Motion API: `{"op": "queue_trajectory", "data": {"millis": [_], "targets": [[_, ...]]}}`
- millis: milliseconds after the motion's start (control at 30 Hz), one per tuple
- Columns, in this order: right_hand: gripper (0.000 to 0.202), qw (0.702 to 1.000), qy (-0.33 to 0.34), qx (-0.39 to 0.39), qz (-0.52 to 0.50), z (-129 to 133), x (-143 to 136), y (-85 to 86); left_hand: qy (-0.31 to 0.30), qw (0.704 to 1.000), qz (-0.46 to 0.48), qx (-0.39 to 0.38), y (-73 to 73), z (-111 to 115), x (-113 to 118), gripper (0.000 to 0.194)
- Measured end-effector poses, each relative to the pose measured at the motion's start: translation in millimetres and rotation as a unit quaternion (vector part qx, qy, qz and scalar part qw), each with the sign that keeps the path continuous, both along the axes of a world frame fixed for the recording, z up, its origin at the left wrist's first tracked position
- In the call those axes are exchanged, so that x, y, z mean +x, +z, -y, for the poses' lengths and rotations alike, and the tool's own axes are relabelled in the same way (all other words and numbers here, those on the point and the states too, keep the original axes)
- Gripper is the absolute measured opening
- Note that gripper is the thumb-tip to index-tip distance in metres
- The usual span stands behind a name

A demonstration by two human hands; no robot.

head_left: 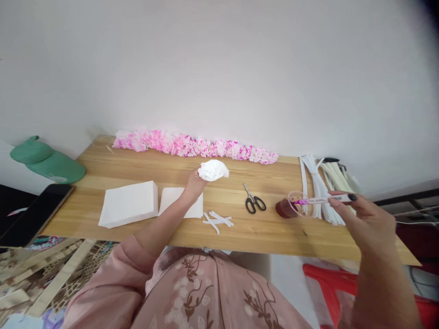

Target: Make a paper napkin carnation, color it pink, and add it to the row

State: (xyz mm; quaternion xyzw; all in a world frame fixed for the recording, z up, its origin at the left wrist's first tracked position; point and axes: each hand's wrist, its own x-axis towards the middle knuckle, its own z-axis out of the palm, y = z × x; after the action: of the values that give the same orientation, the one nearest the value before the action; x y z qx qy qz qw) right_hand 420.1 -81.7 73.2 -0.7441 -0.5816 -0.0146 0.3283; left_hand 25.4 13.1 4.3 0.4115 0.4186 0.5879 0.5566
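Note:
My left hand (195, 186) is closed around the base of a white, ruffled tissue paper flower (214, 170), held above the middle of the table. Between the fingers of my right hand (370, 224) is a slim white marker-like pen (322, 199); its pink tip points left, at the rim of a clear plastic cup (287, 209) of dark red liquid. Whether the tip touches the cup I cannot tell. Black-handled scissors (254, 202) lie between my hands. Several short white strips (218, 220) rest below the flower, beside a flat white sheet (171, 201).
Along the wall runs a row of pink-and-white paper flowers (192, 145). A thick white paper stack (128, 204) lies at left, near a phone (34, 214) and a green cap (51, 160). Bundled white strips (317, 189) stand behind the cup. A red stool (325, 283) is below.

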Motion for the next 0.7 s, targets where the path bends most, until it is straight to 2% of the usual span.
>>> {"op": "queue_trajectory", "data": {"millis": [133,267,700], "targets": [[0.045,0.999,-0.004,-0.035,-0.009,-3.1,-7.8,4.7,0.007,0.999,0.018,-0.026,5.7,1.0,1.2,0.044],[0.045,0.999,-0.005,-0.032,0.003,-4.6,-12.6,7.8,0.011,0.999,0.011,-0.051,9.6,1.6,1.4,0.039],[0.048,0.999,0.011,-0.029,0.034,-6.2,-24.4,17.8,-0.045,0.997,-0.013,-0.054,10.3,6.1,3.8,0.032]]}}
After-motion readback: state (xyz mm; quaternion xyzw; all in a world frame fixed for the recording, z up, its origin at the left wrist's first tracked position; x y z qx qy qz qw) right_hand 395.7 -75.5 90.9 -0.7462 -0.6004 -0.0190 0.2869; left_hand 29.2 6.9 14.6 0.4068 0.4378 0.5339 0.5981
